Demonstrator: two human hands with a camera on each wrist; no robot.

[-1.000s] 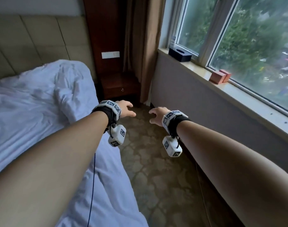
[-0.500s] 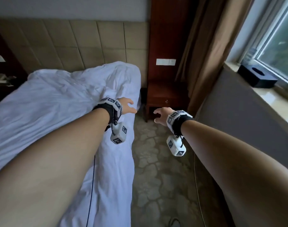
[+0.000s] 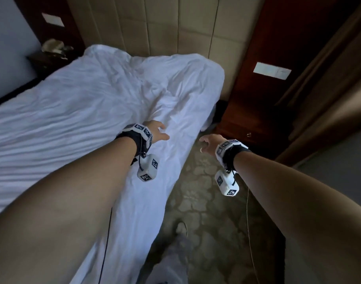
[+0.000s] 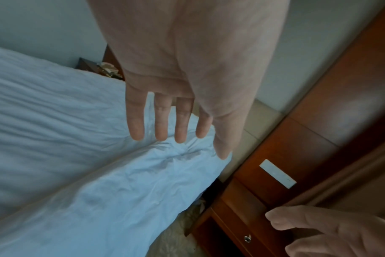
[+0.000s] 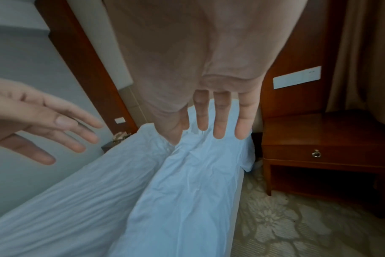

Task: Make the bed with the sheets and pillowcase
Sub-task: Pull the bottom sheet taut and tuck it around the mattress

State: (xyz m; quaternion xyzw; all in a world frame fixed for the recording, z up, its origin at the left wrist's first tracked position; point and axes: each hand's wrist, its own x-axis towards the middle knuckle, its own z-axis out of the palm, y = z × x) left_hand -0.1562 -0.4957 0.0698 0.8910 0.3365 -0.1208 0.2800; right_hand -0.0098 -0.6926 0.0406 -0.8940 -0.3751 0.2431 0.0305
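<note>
A wrinkled white sheet [image 3: 83,111] covers the bed up to the padded headboard [image 3: 175,25] and hangs over the near side [image 3: 146,201]. It bunches at the head-end corner [image 4: 182,154]. My left hand [image 3: 158,133] hovers over the bed's near edge with straight, spread fingers [image 4: 160,121], holding nothing. My right hand [image 3: 208,142] reaches out above the floor beside the bed, fingers [image 5: 220,118] straight and empty. No pillow or pillowcase shows in any view.
A wooden nightstand [image 3: 251,128] with a drawer knob [image 5: 315,153] stands right of the bed's head. Brown curtains [image 3: 329,89] hang at the far right. Another nightstand [image 3: 46,58] with clutter sits at the far left. Patterned carpet [image 3: 206,212] runs along the bed.
The head view has swung left from the window to the bed and headboard. Both hands stay stretched out and empty, the left one now over the sheet's edge.
</note>
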